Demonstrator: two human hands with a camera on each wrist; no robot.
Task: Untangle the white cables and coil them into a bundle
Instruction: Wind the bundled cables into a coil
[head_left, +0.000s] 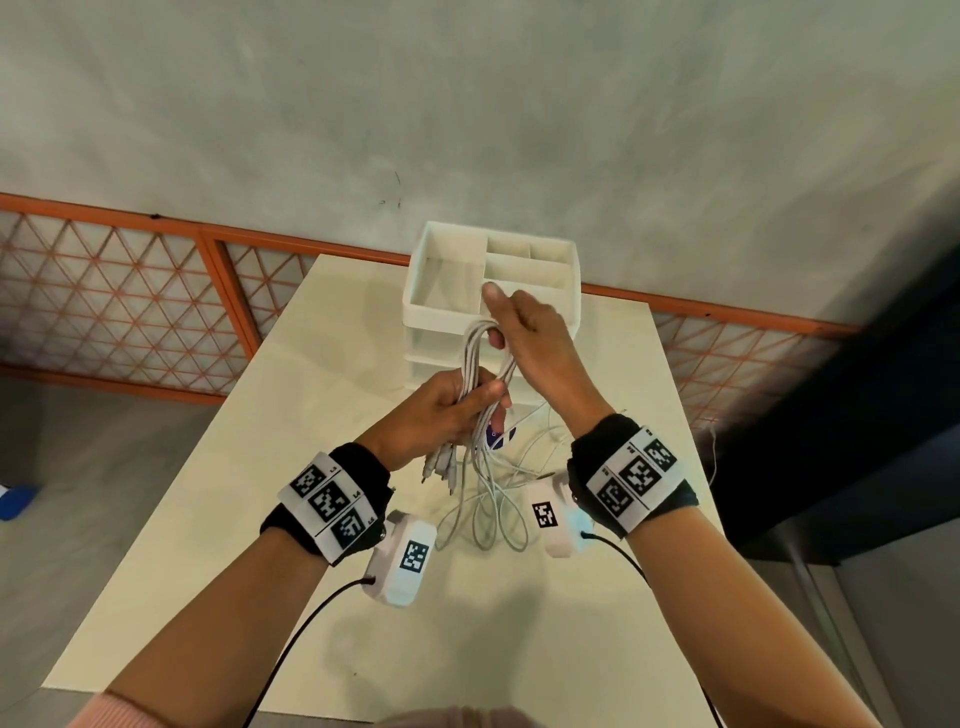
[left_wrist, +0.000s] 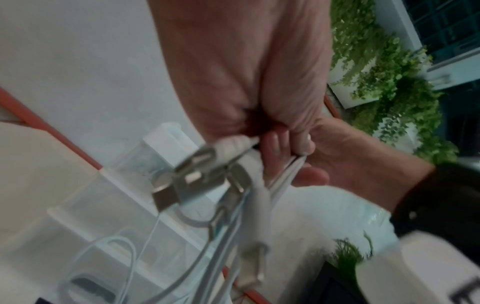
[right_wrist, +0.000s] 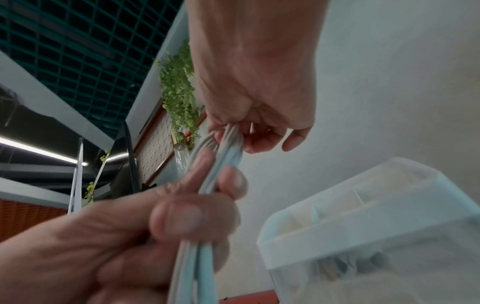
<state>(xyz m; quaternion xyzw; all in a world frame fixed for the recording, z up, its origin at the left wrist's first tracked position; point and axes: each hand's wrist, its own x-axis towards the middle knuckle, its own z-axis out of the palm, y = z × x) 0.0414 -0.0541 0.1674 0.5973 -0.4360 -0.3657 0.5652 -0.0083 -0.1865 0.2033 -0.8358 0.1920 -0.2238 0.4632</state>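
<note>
Your left hand (head_left: 441, 410) clenched the white cables (head_left: 480, 374) mid-length as an anchor; your right hand (head_left: 530, 332) hooked their looped top to keep the coil taut.

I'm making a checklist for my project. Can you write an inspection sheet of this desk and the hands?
Surface: cream table, loose cable loops lying on it.
Job's things: white cables, folded into a loop, plugs hanging below.
Clutter: white organizer box at the far edge.
Hands: left hand grips the strands; right hand hooks the loop's top.
Cables: black wrist-camera leads.
Surroundings: grey wall, orange lattice fence, hanging green plants.
</note>
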